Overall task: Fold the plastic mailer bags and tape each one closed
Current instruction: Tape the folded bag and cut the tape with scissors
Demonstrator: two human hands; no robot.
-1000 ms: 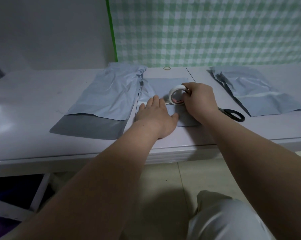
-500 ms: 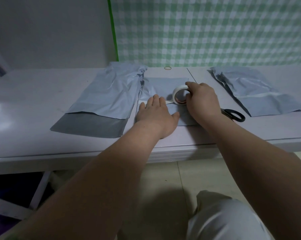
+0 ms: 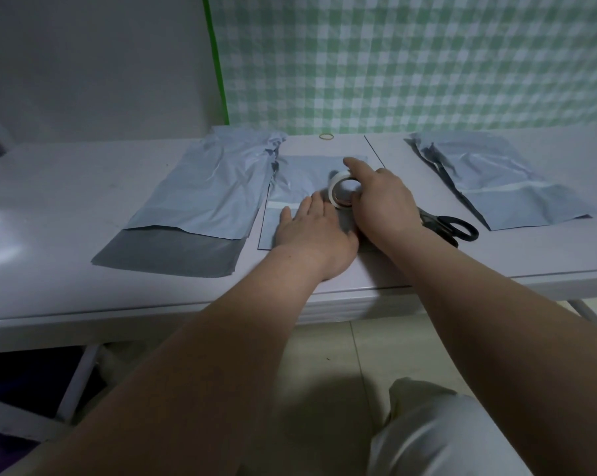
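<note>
While black scissors (image 3: 448, 226) lie at three o'clock of the folded mailer (image 3: 304, 180), a flat mailer stack (image 3: 204, 194) crowds its nine o'clock edge and a rubber band (image 3: 326, 136) sits at twelve. Bare counter (image 3: 49, 187) opens far left. The left hand (image 3: 312, 231) presses flat, fingers spread; the right hand (image 3: 381, 201) grips the tape roll (image 3: 341, 194) upright on the mailer.

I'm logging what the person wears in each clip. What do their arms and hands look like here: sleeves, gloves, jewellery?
Both forearms are bare all the way to the frame's lower edge, with no sleeve showing. The left hand and right hand have no gloves, and no rings, watch or bracelet can be seen. The only clothing in view is light grey fabric over a knee, bottom right.
</note>
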